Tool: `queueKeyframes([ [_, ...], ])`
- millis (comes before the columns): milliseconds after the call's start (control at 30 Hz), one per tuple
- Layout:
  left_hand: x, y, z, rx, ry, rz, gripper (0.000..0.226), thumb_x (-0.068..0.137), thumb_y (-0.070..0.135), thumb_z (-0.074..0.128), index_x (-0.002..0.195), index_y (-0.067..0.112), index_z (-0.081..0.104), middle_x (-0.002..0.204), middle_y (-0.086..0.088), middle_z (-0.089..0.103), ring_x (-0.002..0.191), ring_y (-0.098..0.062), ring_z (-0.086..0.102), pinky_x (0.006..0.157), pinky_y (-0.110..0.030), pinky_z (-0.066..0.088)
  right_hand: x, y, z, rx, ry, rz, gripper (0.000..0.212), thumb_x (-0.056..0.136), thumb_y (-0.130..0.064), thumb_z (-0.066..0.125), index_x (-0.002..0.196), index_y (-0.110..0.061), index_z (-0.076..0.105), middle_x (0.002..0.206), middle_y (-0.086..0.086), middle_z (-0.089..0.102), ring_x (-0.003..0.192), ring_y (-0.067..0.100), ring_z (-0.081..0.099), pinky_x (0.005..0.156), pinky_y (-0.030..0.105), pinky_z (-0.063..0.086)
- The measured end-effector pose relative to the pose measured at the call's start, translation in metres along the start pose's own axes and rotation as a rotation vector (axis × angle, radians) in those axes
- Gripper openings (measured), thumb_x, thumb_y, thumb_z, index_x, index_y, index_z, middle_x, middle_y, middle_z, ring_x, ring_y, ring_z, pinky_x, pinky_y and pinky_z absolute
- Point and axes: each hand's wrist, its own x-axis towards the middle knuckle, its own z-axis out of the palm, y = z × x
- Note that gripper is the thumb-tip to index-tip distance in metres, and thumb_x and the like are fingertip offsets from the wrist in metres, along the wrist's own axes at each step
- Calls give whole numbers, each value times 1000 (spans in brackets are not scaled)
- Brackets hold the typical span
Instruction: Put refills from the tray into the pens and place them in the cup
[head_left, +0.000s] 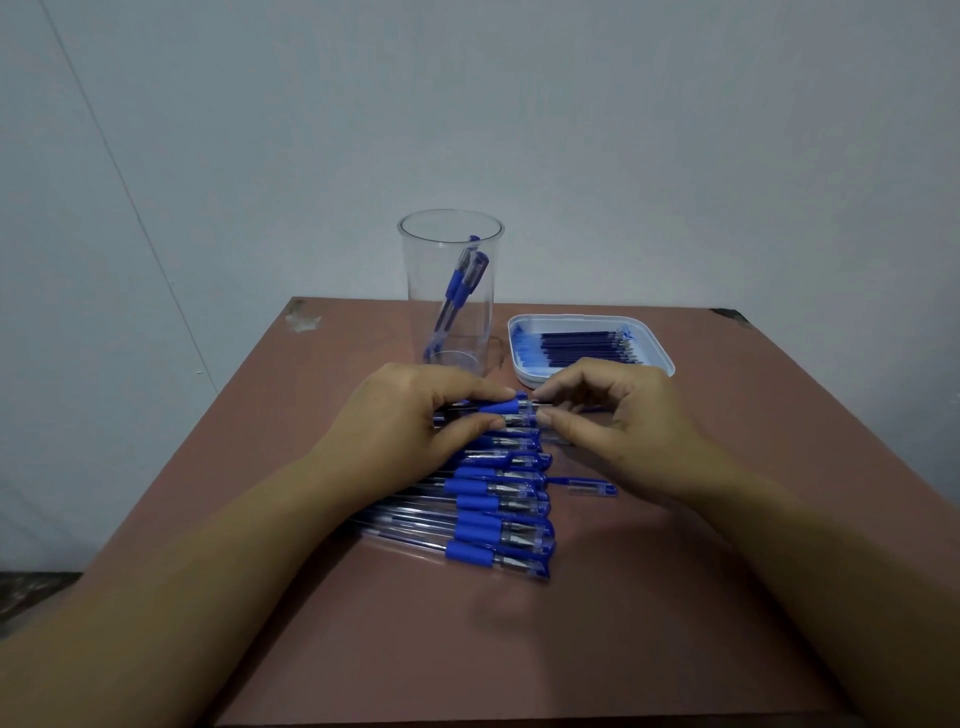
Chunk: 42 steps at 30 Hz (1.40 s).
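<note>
Gripping one pen (506, 407) between them, a person's two hands meet over the far end of a row of pens (498, 519) on a reddish-brown table (675, 571). The left hand (415, 415) curls its fingers and thumb round the pen's blue grip section, holding it level just above the row. The right hand (618, 415) pinches the pen's right end between thumb and forefinger, a hold that looks suited to twisting or pulling that end off so a refill can go in; whether the part is already loose cannot be told. The other pens lie side by side, blue grips lined up, probably to be taken one at a time. A loose cap-like piece (587, 487) lies on the table just right of the row. Behind the hands stands a tall clear cup (415, 291), upright, with two blue pens (460, 283) leaning inside it. To its right sits a shallow white tray (662, 353) holding a layer of dark blue refills (582, 345) laid side by side, near the right hand for easy reach.
</note>
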Motion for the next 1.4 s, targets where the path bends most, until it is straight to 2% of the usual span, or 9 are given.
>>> queueKeyframes([
  [233,0,1,-1,11,-14,20,27,87,41,69,112,33,73,94,18,73,82,2,66,70,-30,57,1,5,1,-98,-30,-27,10,87,-27,69,97,-27,71,85,-9,71,79,11,66,71,32,55],
  [333,0,1,0,0,-11,24,33,86,49,60,113,33,72,95,18,73,82,4,65,70,-27,57,1,5,0,-112,-30,-52,23,82,-39,69,104,-36,65,87,-11,68,80,10,65,72,31,56],
  [467,0,1,-1,3,-11,25,33,86,48,61,113,32,72,95,18,73,83,3,66,71,-27,57,2,8,1,-213,12,-146,16,83,-19,75,97,-22,67,84,-13,63,77,9,61,69,24,52],
  [667,0,2,-1,10,1,21,26,87,40,70,111,31,73,94,17,73,82,3,66,70,-24,56,1,11,1,-193,-27,-130,31,84,-33,73,114,-33,64,89,-17,65,81,9,63,70,21,54],
  [800,0,2,-1,6,-1,22,25,87,39,70,111,32,73,94,18,73,82,3,66,71,-25,56,2,10,3,-257,11,-172,15,86,-20,72,98,-28,65,85,-15,63,78,8,60,67,16,48],
  [933,0,2,-1,9,-7,31,28,86,43,67,112,32,72,95,17,73,83,3,66,71,-25,56,1,12,0,-227,-2,-155,22,86,-33,69,107,-26,70,86,-14,67,79,7,63,67,21,52],
  [1067,0,2,-2,6,-5,42,31,86,45,62,113,32,72,95,17,73,83,4,65,71,-24,56,1,9,0,-254,36,-194,14,84,-21,75,96,-23,67,82,-14,63,75,8,60,66,23,51],
  [1200,0,1,-1,12,-3,49,28,86,41,68,113,33,72,95,17,73,82,3,66,69,-28,57,2,12,-1,-256,3,-175,18,90,-40,62,97,-25,69,83,-13,66,76,8,62,64,30,52],
  [1400,0,2,-1,0,-3,53,31,86,46,63,113,33,72,95,17,73,82,3,66,69,-27,57,1,9,0,-253,-2,-174,7,87,-29,69,92,-24,67,81,-13,64,75,9,61,65,27,51],
])
